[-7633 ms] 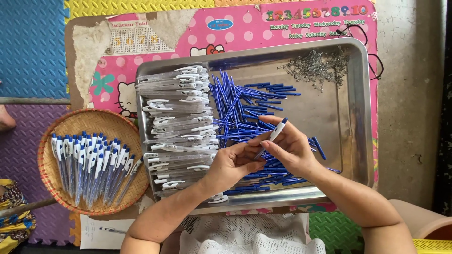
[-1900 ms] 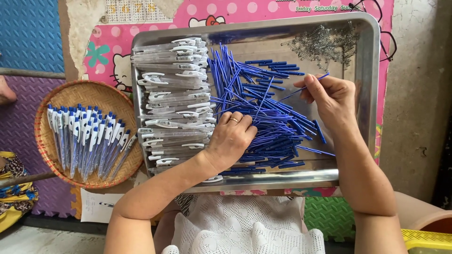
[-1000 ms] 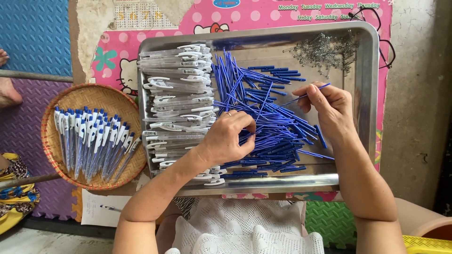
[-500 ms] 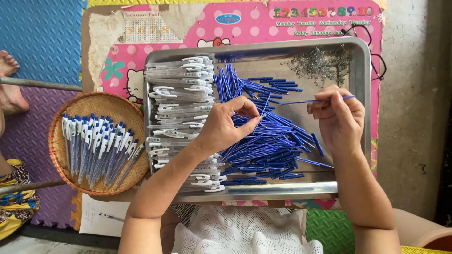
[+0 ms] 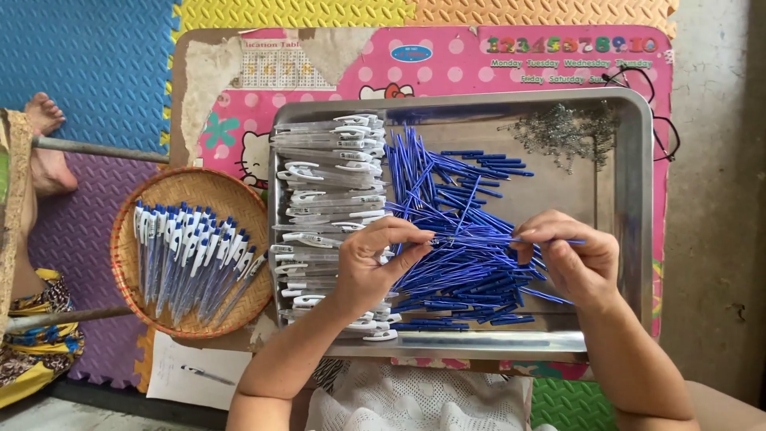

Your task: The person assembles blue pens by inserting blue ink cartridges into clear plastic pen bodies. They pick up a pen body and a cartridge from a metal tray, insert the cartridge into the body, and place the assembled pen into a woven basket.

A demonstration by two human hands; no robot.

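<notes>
A metal tray point(image 5: 638, 199) holds a stack of clear pen barrels point(image 5: 327, 175) on its left, a heap of blue refills point(image 5: 463, 271) in the middle and a pile of small springs point(image 5: 562, 132) at the back right. My left hand point(image 5: 375, 263) pinches a clear pen barrel over the stack's right edge. My right hand point(image 5: 570, 259) holds one blue refill point(image 5: 511, 239) level, its tip pointing at the left hand's fingers.
A round wicker basket point(image 5: 171, 315) of assembled white-and-blue pens point(image 5: 191, 255) sits left of the tray. Under the tray lies a pink picture board point(image 5: 479, 64) on coloured foam mats. Another person's foot point(image 5: 48, 144) rests at the far left.
My right hand picked one refill from the heap and brought it level toward the left hand, which lifted a barrel off the stack. The camera view shifted slightly.
</notes>
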